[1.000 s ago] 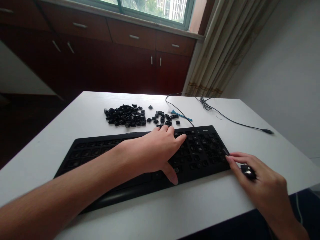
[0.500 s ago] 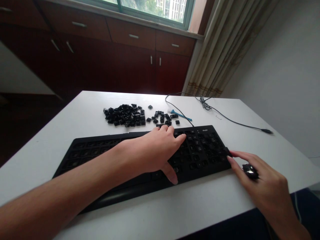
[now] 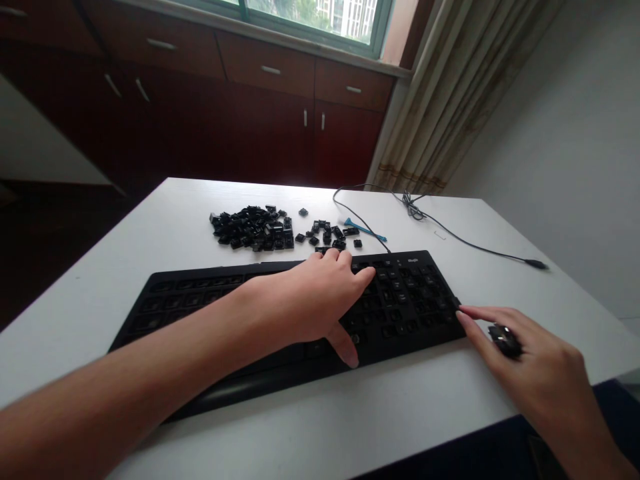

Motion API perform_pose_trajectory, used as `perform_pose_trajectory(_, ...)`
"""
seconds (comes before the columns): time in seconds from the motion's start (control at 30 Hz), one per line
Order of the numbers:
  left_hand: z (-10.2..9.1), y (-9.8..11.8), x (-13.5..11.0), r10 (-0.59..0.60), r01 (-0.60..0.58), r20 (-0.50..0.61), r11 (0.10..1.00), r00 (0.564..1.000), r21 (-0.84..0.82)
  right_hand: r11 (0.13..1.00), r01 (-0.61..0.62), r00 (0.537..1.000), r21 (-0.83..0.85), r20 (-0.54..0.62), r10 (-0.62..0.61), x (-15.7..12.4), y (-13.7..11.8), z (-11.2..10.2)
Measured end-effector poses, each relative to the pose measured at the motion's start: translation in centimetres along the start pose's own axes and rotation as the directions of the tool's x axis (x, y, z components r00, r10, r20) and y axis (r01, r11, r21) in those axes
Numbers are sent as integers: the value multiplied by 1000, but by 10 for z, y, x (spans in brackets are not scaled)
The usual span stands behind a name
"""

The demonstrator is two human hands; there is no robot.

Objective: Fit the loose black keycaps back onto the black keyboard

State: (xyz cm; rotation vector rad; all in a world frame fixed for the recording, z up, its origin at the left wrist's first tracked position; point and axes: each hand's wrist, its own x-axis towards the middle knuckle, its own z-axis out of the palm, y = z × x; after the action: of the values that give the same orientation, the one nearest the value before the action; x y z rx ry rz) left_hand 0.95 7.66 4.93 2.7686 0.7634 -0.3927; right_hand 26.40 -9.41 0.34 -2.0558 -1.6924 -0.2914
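A black keyboard (image 3: 210, 393) lies aslant, many of its key places bare of caps. My left hand (image 3: 320, 297) spans it, fingers bent at the rear edge and thumb pressed near the front edge, holding it. At the keyboard's right end, my right hand (image 3: 535, 353) is closed in a pinch, thumb and forefinger meeting on a small black keycap (image 3: 457, 303) that is mostly hidden. Shiny black keycaps (image 3: 505, 340) are tucked against the palm of that hand, under its curled fingers. The left forearm covers much of the keyboard's middle.
Behind the keyboard lie a heap of black keycaps (image 3: 250, 229) and several scattered ones (image 3: 325, 232). A blue tool (image 3: 366, 230) lies beside them. The keyboard's cable (image 3: 470, 245) runs across the white table (image 3: 280, 427) to the right. A small bent wire (image 3: 439, 235) rests near it.
The right hand's fingertips have shifted slightly down along the keyboard's right edge, and the dark piece there shows less. The left hand keeps its place on the keyboard. The view has shifted a little.
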Motion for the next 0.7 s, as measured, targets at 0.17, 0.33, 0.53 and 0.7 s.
perform_pose_trajectory(0.17, 2, 0, 1, -5, 5, -3, 1000, 1000, 0, 1000, -11, 1000, -24, -7, 11, 1, -1, -1)
perform_pose_trajectory(0.33, 1, 0, 0, 3, -3, -15, 1000, 1000, -11, 1000, -17, 1000, -7, -16, 17, 2, -3, 0)
perform_pose_trajectory(0.53, 2, -1, 1, 10, -10, -28, 1000, 1000, -1, 1000, 18, 1000, -7, -6, -18, 1, -4, 1)
perform_pose_trajectory(0.7, 4, -1, 1, 15, -15, -31, 1000, 999, 9, 997, 71, 997, -44, -1, -71, 1, -5, 4)
